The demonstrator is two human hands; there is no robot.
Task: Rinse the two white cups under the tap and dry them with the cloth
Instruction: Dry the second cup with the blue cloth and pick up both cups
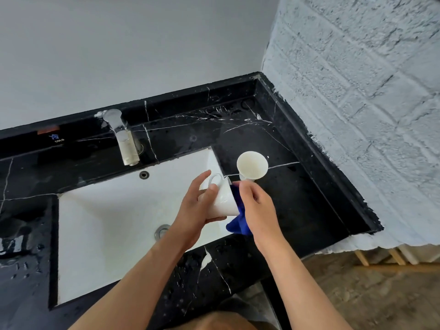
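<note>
My left hand [198, 206] grips a white cup [222, 200] over the right end of the white sink [107, 222], the cup tipped on its side with its mouth toward my right hand. My right hand [256, 206] holds a blue cloth [239, 222], which is pushed into the cup's mouth and hangs down below it. A second white cup [252, 165] stands upright on the black marble counter [297, 191] just beyond my hands. The tap [123, 139] is at the back left of the sink, with no water running.
The counter is wet, with drops near its front edge. A white brick wall [369, 115] bounds the counter on the right and a plain grey wall [131, 51] runs behind it. The sink drain [163, 231] lies below my left wrist. Wooden floor shows at lower right.
</note>
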